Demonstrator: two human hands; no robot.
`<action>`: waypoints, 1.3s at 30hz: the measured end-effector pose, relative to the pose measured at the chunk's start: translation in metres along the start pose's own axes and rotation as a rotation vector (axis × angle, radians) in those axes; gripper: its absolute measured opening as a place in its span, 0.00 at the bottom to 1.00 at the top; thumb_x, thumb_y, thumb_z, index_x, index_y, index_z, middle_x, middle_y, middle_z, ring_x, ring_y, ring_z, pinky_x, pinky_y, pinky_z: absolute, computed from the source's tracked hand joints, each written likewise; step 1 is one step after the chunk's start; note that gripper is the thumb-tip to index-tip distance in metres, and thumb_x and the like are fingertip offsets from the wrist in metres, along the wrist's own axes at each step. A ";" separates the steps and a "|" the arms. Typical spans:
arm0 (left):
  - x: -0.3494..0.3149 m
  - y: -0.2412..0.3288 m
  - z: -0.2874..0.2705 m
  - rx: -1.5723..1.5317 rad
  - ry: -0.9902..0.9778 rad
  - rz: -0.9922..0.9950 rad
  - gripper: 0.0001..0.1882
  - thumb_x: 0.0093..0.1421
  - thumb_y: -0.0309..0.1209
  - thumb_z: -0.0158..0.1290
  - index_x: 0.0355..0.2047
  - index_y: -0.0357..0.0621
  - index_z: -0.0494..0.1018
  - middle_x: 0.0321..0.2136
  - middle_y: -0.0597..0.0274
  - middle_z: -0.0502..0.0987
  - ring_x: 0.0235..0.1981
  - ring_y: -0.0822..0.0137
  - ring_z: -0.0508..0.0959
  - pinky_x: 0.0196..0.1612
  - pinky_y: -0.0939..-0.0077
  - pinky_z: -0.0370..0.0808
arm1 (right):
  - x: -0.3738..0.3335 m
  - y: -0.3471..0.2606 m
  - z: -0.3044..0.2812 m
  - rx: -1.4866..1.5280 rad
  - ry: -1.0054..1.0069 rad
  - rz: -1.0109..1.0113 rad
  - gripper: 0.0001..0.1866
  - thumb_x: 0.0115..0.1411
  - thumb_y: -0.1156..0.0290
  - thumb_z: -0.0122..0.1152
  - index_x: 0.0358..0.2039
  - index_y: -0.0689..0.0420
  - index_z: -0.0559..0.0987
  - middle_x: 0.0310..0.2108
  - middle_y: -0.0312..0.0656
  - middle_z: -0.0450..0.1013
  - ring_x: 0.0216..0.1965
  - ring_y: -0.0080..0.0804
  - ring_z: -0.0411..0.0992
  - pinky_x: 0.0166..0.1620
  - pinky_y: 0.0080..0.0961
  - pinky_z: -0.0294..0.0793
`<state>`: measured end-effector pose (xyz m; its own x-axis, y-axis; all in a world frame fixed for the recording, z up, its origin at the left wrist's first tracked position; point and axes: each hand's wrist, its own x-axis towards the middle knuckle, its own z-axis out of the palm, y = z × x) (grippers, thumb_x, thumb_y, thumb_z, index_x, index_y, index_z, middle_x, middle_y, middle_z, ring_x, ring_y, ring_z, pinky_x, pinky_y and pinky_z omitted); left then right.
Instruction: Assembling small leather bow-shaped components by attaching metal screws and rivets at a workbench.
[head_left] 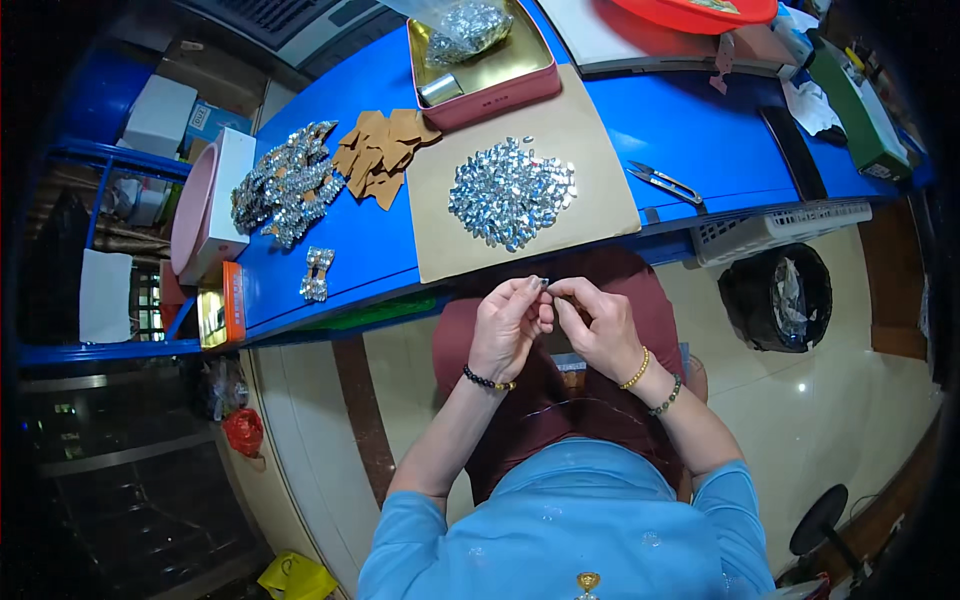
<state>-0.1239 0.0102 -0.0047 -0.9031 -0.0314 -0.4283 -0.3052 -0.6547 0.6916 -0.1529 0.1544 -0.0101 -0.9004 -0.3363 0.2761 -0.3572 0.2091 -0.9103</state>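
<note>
Over my lap, just off the table's front edge, my left hand and my right hand meet at the fingertips. Thumb and forefinger of the left pinch a tiny dark, glinting piece, too small to name. The right fingers are pinched against it; what they hold is hidden. A fine pale thread-like line runs across my lap below the hands. Closest on the table is a loose pile of silvery faceted rhinestones on a tan board. To the left lies one rhinestone-covered bow shape.
A heap of sparkling bows and brown cut-out pieces lie on the blue table. Behind stands a pink-rimmed tin with bagged stones. Thread snips lie right. A black-lined bin stands on the floor.
</note>
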 end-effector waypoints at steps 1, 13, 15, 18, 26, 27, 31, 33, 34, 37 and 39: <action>0.000 0.000 0.000 -0.004 0.003 -0.005 0.07 0.60 0.31 0.48 0.31 0.40 0.70 0.23 0.63 0.74 0.20 0.75 0.74 0.23 0.83 0.74 | 0.000 0.000 0.000 0.010 0.000 0.005 0.07 0.53 0.74 0.53 0.34 0.58 0.74 0.23 0.46 0.74 0.23 0.40 0.74 0.25 0.30 0.73; 0.000 -0.002 -0.005 0.031 -0.026 0.014 0.08 0.62 0.33 0.46 0.33 0.41 0.71 0.25 0.64 0.75 0.23 0.75 0.74 0.25 0.82 0.73 | -0.001 -0.001 0.002 0.066 -0.015 0.037 0.07 0.54 0.75 0.52 0.34 0.60 0.73 0.23 0.47 0.74 0.23 0.41 0.74 0.24 0.30 0.72; -0.001 -0.003 -0.002 0.077 0.005 0.049 0.07 0.61 0.31 0.47 0.32 0.40 0.71 0.25 0.64 0.75 0.22 0.76 0.74 0.25 0.83 0.73 | 0.000 -0.001 0.002 0.078 -0.015 0.036 0.06 0.54 0.75 0.52 0.34 0.60 0.73 0.23 0.47 0.74 0.22 0.41 0.74 0.23 0.30 0.72; -0.005 -0.003 0.007 0.170 0.066 0.118 0.06 0.60 0.29 0.49 0.31 0.39 0.71 0.24 0.64 0.74 0.20 0.76 0.74 0.24 0.85 0.73 | 0.003 -0.009 -0.002 0.161 -0.050 0.203 0.05 0.55 0.76 0.52 0.32 0.61 0.73 0.21 0.42 0.73 0.20 0.30 0.72 0.23 0.22 0.70; -0.004 -0.003 0.004 1.004 -0.009 0.714 0.01 0.54 0.21 0.51 0.26 0.37 0.72 0.22 0.63 0.73 0.24 0.72 0.73 0.25 0.81 0.70 | 0.006 -0.001 -0.009 0.198 -0.096 0.155 0.03 0.57 0.76 0.51 0.31 0.62 0.71 0.18 0.36 0.69 0.17 0.18 0.66 0.21 0.16 0.64; -0.004 -0.003 0.005 1.073 -0.038 0.742 0.00 0.52 0.20 0.52 0.25 0.37 0.72 0.22 0.62 0.72 0.23 0.71 0.73 0.24 0.80 0.70 | 0.006 0.003 -0.008 0.029 -0.064 -0.014 0.04 0.58 0.75 0.51 0.32 0.62 0.71 0.17 0.35 0.69 0.16 0.16 0.65 0.20 0.14 0.63; -0.002 0.002 0.007 1.229 -0.127 0.815 0.02 0.49 0.19 0.53 0.25 0.36 0.71 0.21 0.59 0.71 0.22 0.67 0.72 0.24 0.78 0.68 | 0.010 0.010 -0.003 -0.003 0.172 -0.239 0.04 0.59 0.74 0.49 0.33 0.60 0.70 0.17 0.33 0.69 0.17 0.13 0.65 0.20 0.13 0.62; 0.000 0.008 0.007 1.257 -0.182 0.845 0.03 0.48 0.19 0.54 0.25 0.36 0.71 0.21 0.57 0.71 0.21 0.65 0.72 0.24 0.76 0.68 | 0.007 0.003 -0.011 0.160 0.138 -0.040 0.04 0.59 0.74 0.49 0.32 0.60 0.70 0.17 0.33 0.69 0.17 0.13 0.65 0.20 0.12 0.62; 0.003 0.013 0.004 1.258 -0.181 0.845 0.03 0.48 0.19 0.54 0.25 0.36 0.71 0.21 0.57 0.71 0.21 0.65 0.72 0.24 0.76 0.68 | 0.006 -0.002 -0.017 0.320 0.102 0.162 0.04 0.59 0.74 0.50 0.32 0.60 0.71 0.17 0.32 0.69 0.17 0.13 0.65 0.21 0.12 0.62; 0.019 0.030 -0.003 1.403 0.039 0.960 0.03 0.48 0.19 0.54 0.25 0.37 0.71 0.21 0.57 0.71 0.22 0.63 0.72 0.24 0.74 0.68 | 0.002 -0.006 -0.017 0.450 0.040 0.367 0.04 0.59 0.73 0.50 0.31 0.60 0.71 0.17 0.31 0.69 0.17 0.13 0.65 0.21 0.11 0.62; 0.033 0.035 -0.013 1.443 0.047 0.982 0.04 0.48 0.20 0.54 0.26 0.38 0.71 0.22 0.56 0.70 0.22 0.62 0.73 0.25 0.73 0.69 | 0.002 -0.006 -0.012 0.395 -0.021 0.377 0.04 0.59 0.73 0.51 0.29 0.60 0.71 0.16 0.31 0.68 0.18 0.13 0.65 0.21 0.12 0.62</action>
<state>-0.1603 -0.0234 -0.0027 -0.9009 -0.0074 0.4339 0.2780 0.7581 0.5900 -0.1558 0.1640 -0.0006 -0.9414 -0.3240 -0.0941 0.1134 -0.0413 -0.9927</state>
